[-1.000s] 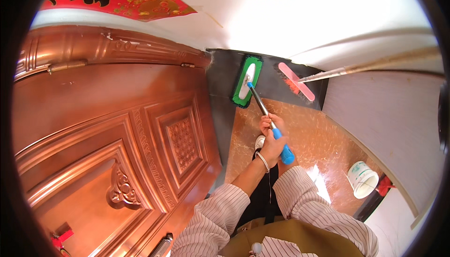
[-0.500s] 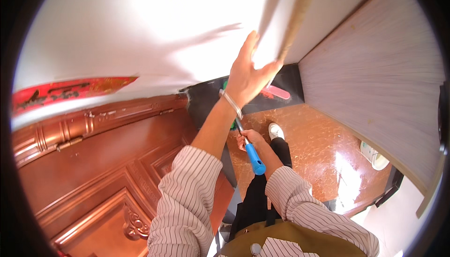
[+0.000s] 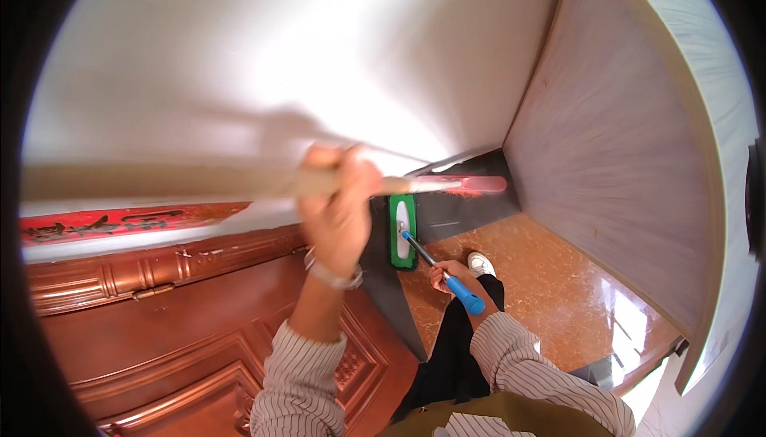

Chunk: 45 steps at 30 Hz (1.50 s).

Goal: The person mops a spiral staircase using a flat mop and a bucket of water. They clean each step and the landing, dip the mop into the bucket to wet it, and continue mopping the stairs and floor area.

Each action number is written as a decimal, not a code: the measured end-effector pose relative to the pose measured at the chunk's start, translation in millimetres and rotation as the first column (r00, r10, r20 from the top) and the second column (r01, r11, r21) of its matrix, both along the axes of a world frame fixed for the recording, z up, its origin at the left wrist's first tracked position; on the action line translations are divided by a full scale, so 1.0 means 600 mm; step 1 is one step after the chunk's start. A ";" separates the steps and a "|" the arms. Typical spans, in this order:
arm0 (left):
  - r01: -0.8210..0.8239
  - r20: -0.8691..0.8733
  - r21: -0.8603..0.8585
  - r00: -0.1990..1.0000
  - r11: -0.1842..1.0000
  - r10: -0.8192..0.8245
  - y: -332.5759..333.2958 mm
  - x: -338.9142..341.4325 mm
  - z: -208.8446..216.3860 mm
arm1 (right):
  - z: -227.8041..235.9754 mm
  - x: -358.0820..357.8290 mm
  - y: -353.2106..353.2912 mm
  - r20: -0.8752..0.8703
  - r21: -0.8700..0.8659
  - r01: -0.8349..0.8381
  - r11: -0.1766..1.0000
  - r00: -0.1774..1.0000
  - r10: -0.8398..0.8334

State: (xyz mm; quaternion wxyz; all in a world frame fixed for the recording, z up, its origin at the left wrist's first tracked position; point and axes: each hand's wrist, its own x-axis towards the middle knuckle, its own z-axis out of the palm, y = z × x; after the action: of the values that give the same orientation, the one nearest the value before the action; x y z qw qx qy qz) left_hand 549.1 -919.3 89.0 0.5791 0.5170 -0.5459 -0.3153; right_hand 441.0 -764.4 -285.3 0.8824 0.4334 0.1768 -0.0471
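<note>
My left hand [image 3: 339,210], slightly blurred, is wrapped around the wooden handle of a broom [image 3: 163,182]. The handle slants across the view to the left, in front of the wall. At its far end, the pink broom head [image 3: 483,184] with red bristles is over the dark ledge by the wall. Lower down, my right hand [image 3: 451,274] grips the pole of a flat mop, just above its blue end grip [image 3: 465,297]. The mop's green-edged head [image 3: 403,234] with a pale plate lies at the dark floor border, left of the brown floor.
A carved reddish-brown door [image 3: 215,341] fills the lower left, beneath a red paper strip [image 3: 128,224] on the white wall. To the right stands a greyish panel [image 3: 606,134] with a pale edge. My white shoe [image 3: 480,263] is on the glossy brown tiles [image 3: 550,277].
My left hand has closed around the broom handle and moved left and down. The handle has swung from near upright to slanting left. The mop head, mostly hidden before, now shows.
</note>
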 end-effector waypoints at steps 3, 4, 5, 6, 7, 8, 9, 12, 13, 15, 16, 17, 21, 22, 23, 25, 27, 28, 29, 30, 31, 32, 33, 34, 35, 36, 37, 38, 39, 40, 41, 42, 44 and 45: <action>-0.089 -0.022 -0.083 0.996 0.993 0.087 0.086 0.056 0.067 | -0.041 -0.061 -0.009 -0.098 -0.080 0.036 0.996 0.994 -0.044; -0.064 -0.130 -0.065 0.990 0.996 0.055 0.112 0.081 0.111 | -0.029 -0.060 -0.010 -0.040 -0.085 0.059 0.995 0.997 -0.063; -0.041 -0.231 -0.054 0.972 0.998 0.028 0.137 0.103 0.165 | -0.016 -0.053 -0.010 -0.059 -0.089 0.050 0.995 0.997 -0.056; -0.101 -0.137 -0.051 0.986 0.994 0.093 0.166 0.123 0.201 | -0.010 -0.055 -0.015 -0.093 -0.098 0.040 0.994 0.994 -0.049; -0.154 -0.052 -0.053 0.987 0.987 0.151 0.199 0.150 0.228 | -0.010 -0.071 -0.017 -0.121 -0.137 0.037 0.990 0.991 -0.053; -0.187 -0.048 -0.043 0.982 0.981 0.185 0.227 0.168 0.251 | -0.009 -0.088 -0.016 -0.150 -0.174 0.028 0.984 0.987 -0.055; -0.223 -0.035 -0.040 0.975 0.974 0.222 0.250 0.180 0.270 | -0.005 -0.101 -0.018 -0.169 -0.143 0.042 0.989 0.983 -0.066; -0.330 -0.008 -0.015 0.944 0.944 0.330 0.296 0.209 0.275 | -0.023 -0.178 -0.021 -0.062 -0.073 0.178 0.981 0.981 -0.183; -0.315 0.042 0.013 0.948 0.949 0.314 0.317 0.232 0.279 | 0.003 -0.179 -0.026 -0.108 -0.061 0.159 0.985 0.980 -0.165; -0.388 0.102 0.044 0.918 0.921 0.382 0.332 0.248 0.254 | 0.057 -0.207 -0.043 -0.233 -0.052 0.117 0.992 0.964 -0.126; -0.415 0.130 0.054 0.905 0.908 0.405 0.335 0.253 0.240 | 0.059 -0.222 -0.048 -0.244 -0.046 0.147 0.988 0.958 -0.154; -0.389 0.090 0.072 0.920 0.918 0.382 0.344 0.272 0.224 | 0.060 -0.240 -0.052 -0.254 -0.040 0.175 0.984 0.950 -0.180; -0.518 0.106 0.123 0.855 0.847 0.507 0.347 0.292 0.143 | 0.049 -0.314 -0.056 -0.305 -0.022 0.278 0.960 0.913 -0.271; -0.497 0.110 0.138 0.867 0.857 0.485 0.348 0.299 0.130 | 0.046 -0.320 -0.050 -0.323 -0.050 0.278 0.959 0.905 -0.279; -0.476 0.114 0.152 0.879 0.866 0.463 0.350 0.307 0.119 | 0.044 -0.326 -0.045 -0.340 -0.077 0.277 0.958 0.896 -0.286; -0.447 0.107 0.171 0.894 0.878 0.434 0.346 0.311 0.103 | 0.046 -0.336 -0.039 -0.400 -0.177 0.239 0.955 0.869 -0.292; -0.431 0.099 0.183 0.902 0.883 0.420 0.341 0.309 0.093 | 0.058 -0.336 -0.021 -0.455 -0.212 0.258 0.942 0.828 -0.329; -0.439 0.091 0.189 0.899 0.879 0.429 0.343 0.311 0.085 | 0.072 -0.324 -0.011 -0.452 -0.191 0.294 0.936 0.820 -0.350; -0.446 0.083 0.194 0.895 0.874 0.439 0.346 0.310 0.077 | 0.085 -0.312 -0.007 -0.448 -0.171 0.327 0.930 0.814 -0.369; -0.439 0.064 0.191 0.898 0.878 0.435 0.341 0.306 0.072 | 0.086 -0.316 0.000 -0.434 -0.164 0.394 0.904 0.795 -0.425; -0.426 0.054 0.191 0.904 0.885 0.424 0.338 0.308 0.068 | 0.085 -0.320 0.011 -0.419 -0.155 0.459 0.875 0.771 -0.479; -0.413 0.044 0.190 0.910 0.891 0.412 0.338 0.312 0.065 | 0.083 -0.323 0.017 -0.426 -0.153 0.506 0.849 0.741 -0.518; -0.400 0.034 0.191 0.915 0.896 0.401 0.339 0.315 0.061 | 0.084 -0.326 0.022 -0.434 -0.151 0.550 0.821 0.710 -0.555; -0.389 0.032 0.190 0.920 0.901 0.391 0.339 0.316 0.055 | 0.084 -0.330 0.025 -0.462 -0.158 0.578 0.801 0.674 -0.577; -0.378 0.030 0.188 0.925 0.906 0.380 0.338 0.317 0.049 | 0.083 -0.332 0.029 -0.473 -0.163 0.599 0.784 0.650 -0.594; -0.366 0.028 0.190 0.930 0.911 0.368 0.336 0.314 0.045 | 0.089 -0.332 0.032 -0.486 -0.166 0.620 0.767 0.625 -0.611; -0.353 0.031 0.187 0.935 0.917 0.354 0.332 0.310 0.041 | 0.114 -0.322 0.027 -0.482 -0.168 0.635 0.754 0.614 -0.625; -0.338 0.033 0.185 0.940 0.923 0.338 0.324 0.304 0.035 | 0.087 -0.315 0.044 -0.471 -0.173 0.669 0.723 0.588 -0.657; -0.316 0.021 0.185 0.948 0.930 0.318 0.312 0.293 0.024 | 0.071 -0.315 0.059 -0.465 -0.184 0.704 0.686 0.553 -0.692; -0.325 0.053 0.175 0.946 0.929 0.321 0.311 0.301 0.032 | 0.134 -0.252 0.057 -0.486 -0.180 0.739 0.650 0.507 -0.711; -0.301 0.039 0.177 0.953 0.937 0.299 0.293 0.294 0.021 | 0.130 -0.239 0.073 -0.494 -0.275 0.747 0.605 0.430 -0.756; -0.276 0.027 0.184 0.961 0.943 0.276 0.278 0.292 0.007 | 0.109 -0.229 0.101 -0.411 -0.289 0.767 0.573 0.441 -0.798; -0.235 -0.038 0.244 0.967 0.941 0.251 0.252 0.303 -0.003 | 0.120 -0.187 0.133 -0.432 -0.331 0.723 0.606 0.455 -0.779; -0.269 -0.038 0.285 0.956 0.920 0.291 0.237 0.300 -0.003 | 0.129 -0.169 0.146 -0.440 -0.327 0.724 0.607 0.452 -0.776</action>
State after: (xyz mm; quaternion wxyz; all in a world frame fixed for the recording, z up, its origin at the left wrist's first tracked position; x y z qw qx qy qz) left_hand 729.2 -777.1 87.4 0.5617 0.6525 -0.3932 -0.3227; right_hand 339.7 -676.8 -208.0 0.7000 0.3928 0.2065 -0.5595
